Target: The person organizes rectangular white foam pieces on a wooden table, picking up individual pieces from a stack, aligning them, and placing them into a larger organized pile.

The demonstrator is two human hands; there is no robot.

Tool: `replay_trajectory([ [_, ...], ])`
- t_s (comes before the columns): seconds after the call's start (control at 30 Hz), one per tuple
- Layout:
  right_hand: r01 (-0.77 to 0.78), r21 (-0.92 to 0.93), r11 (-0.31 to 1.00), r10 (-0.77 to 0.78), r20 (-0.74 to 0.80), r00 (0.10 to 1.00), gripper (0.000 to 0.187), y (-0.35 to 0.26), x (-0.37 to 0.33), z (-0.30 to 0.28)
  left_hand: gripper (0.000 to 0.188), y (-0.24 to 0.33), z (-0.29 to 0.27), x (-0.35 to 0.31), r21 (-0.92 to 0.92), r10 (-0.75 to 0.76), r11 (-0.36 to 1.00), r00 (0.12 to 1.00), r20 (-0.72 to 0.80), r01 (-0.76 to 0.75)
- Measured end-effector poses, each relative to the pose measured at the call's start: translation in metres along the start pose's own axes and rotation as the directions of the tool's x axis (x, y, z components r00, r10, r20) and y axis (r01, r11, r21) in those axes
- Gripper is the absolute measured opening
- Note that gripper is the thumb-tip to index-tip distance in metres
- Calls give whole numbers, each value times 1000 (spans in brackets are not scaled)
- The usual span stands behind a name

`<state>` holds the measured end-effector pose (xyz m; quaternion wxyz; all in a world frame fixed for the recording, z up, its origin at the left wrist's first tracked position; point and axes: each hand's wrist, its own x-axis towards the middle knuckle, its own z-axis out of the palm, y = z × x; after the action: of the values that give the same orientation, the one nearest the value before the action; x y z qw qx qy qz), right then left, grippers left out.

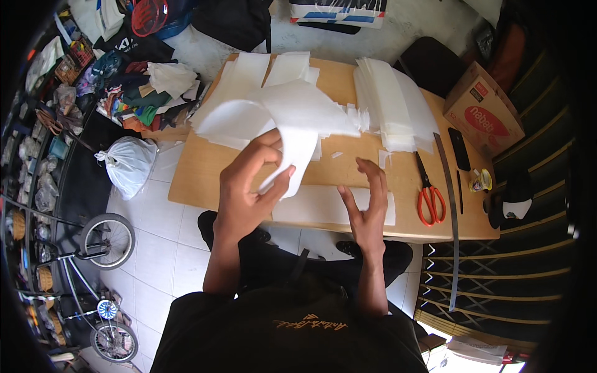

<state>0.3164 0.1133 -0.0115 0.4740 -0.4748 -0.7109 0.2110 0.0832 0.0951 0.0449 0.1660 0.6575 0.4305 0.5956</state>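
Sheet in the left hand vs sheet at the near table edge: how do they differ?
Shape: the held sheet curls over in a loop; the near-edge sheet lies flat.
Support: the held sheet is pinched up by the left hand; the near-edge sheet rests on the table, partly hidden behind the open right hand.
Shared: both are white.

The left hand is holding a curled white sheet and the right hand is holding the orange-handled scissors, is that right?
Not quite: the right hand isn't holding the scissors. The head view shows it open and empty, while the scissors lie on the table. The left hand is indeed holding the curled white sheet.
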Motion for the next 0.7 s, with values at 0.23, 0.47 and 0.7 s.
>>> replay_trajectory([
  [0.23,-247,778,578,216,147,965,81,-20,10,25,24,11,19,-36,-95,-88,989,965,246,114],
  [0.47,193,356,914,-98,-268,959,138,-12,23,-3,28,13,2,-39,-89,-42,992,901,432,89],
  [0.7,164,227,960,-87,-315,945,14,0,25,-38,23,9,-11,-44,-45,-91,990,859,505,131],
])
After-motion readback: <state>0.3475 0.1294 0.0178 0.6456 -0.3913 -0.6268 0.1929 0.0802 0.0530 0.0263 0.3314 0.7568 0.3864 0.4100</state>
